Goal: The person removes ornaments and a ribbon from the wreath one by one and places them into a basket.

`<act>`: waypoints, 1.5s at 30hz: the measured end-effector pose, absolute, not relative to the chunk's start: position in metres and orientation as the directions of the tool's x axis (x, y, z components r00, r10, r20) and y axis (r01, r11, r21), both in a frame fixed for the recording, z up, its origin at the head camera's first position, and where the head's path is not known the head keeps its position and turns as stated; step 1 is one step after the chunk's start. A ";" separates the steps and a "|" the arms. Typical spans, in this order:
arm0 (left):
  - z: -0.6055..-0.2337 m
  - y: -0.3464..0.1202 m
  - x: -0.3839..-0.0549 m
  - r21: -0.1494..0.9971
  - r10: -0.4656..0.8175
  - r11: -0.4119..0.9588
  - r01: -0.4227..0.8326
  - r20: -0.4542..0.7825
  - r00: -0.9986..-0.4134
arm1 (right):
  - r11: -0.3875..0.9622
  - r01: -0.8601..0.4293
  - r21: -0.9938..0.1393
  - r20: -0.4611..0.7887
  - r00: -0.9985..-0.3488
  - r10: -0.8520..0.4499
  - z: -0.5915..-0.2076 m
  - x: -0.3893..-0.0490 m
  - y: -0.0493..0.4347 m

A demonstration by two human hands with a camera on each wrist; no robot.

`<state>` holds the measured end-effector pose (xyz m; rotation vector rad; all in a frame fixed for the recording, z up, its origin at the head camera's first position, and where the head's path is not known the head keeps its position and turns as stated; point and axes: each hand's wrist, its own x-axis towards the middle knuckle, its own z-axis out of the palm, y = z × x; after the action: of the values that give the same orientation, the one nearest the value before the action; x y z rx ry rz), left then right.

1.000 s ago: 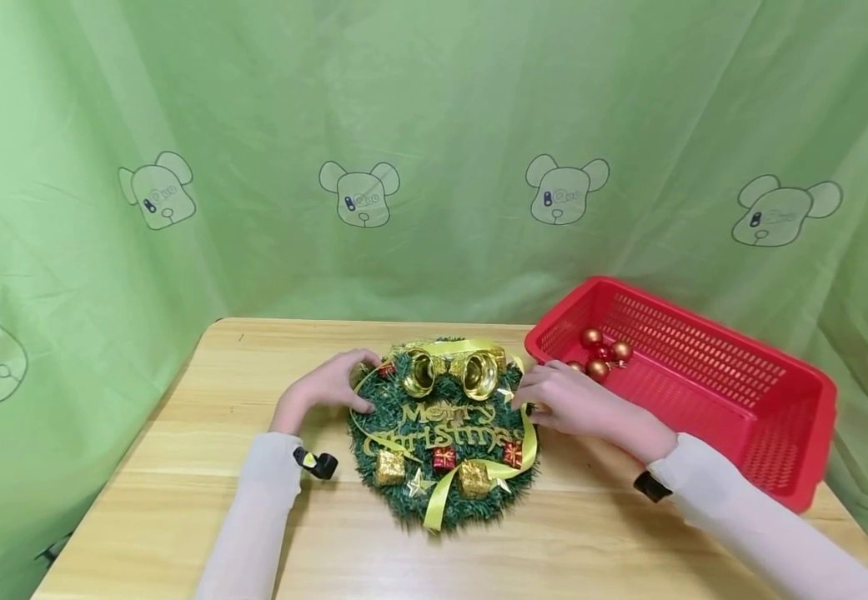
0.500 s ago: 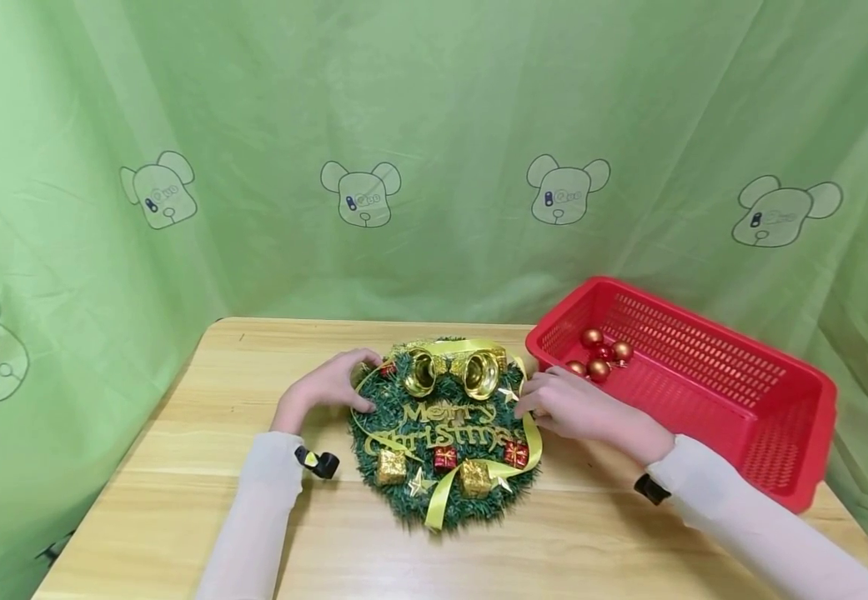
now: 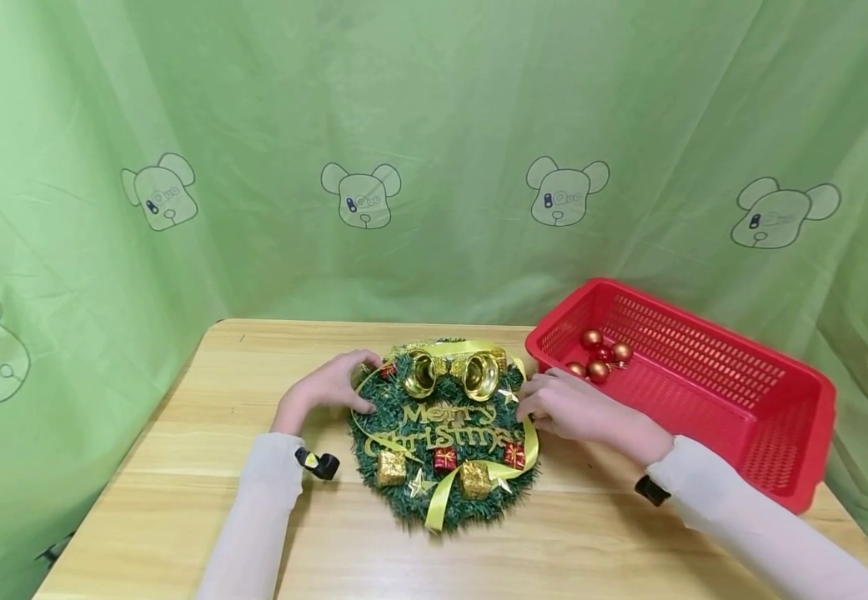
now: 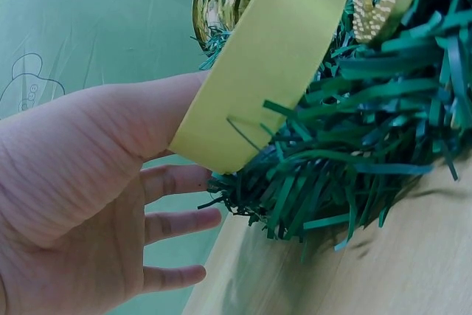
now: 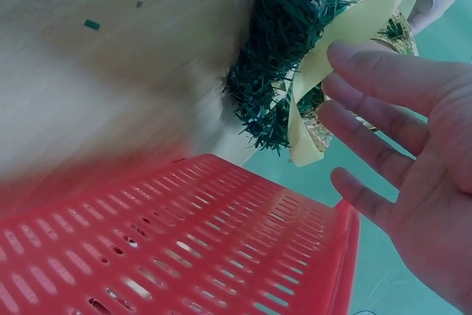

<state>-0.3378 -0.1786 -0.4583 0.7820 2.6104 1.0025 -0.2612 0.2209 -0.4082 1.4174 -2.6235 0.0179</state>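
A green tinsel Christmas wreath (image 3: 396, 400) lies on the wooden table with golden "Merry Christmas" lettering (image 3: 449, 435) across it. Two gold bells (image 3: 480, 377) sit near its top; small gift boxes (image 3: 474, 479) and stars decorate it lower down. My left hand (image 3: 332, 381) grips the wreath's left edge. In the left wrist view, its thumb goes in behind a yellow ribbon (image 4: 258, 79), hiding the tip, while the other fingers are at the outer side. At the right edge, my right hand (image 3: 572, 406) pinches the ribbon (image 5: 313, 68) between thumb and forefinger, its other fingers spread loosely.
A red slotted plastic basket (image 3: 704, 333) stands at the right, close beside my right forearm. Several gold and red ball ornaments (image 3: 598, 370) lie in its far left corner. Behind the table hangs a green curtain (image 3: 449, 250) printed with bear heads.
My right hand has shifted slightly right, and the ribbon and red gift box at the wreath's right side have moved a little with it. The left hand keeps its place.
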 end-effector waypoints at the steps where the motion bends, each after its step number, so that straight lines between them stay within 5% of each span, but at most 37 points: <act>1: -0.458 -0.178 -0.337 0.678 0.559 0.620 0.395 -0.028 -0.829 | 0.547 -0.835 0.064 0.151 -0.533 -0.832 -0.409 -0.262 0.221; 6: -0.457 -0.177 -0.336 0.683 0.560 0.616 0.393 -0.028 -0.828 | 0.519 -0.851 0.085 0.199 -0.496 -0.845 -0.410 -0.263 0.222; 23: -0.457 -0.179 -0.337 0.686 0.552 0.619 0.382 -0.035 -0.833 | 0.575 -0.815 0.070 0.200 -0.553 -0.809 -0.399 -0.262 0.213; 45: -0.453 -0.176 -0.332 0.672 0.547 0.636 0.379 -0.046 -0.836 | 0.564 -0.816 0.127 0.261 -0.521 -0.813 -0.360 -0.267 0.216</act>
<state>-0.3325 -0.1763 -0.4526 0.7536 2.6132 0.9896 -0.2675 0.2162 -0.3598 1.3436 -2.5106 0.0157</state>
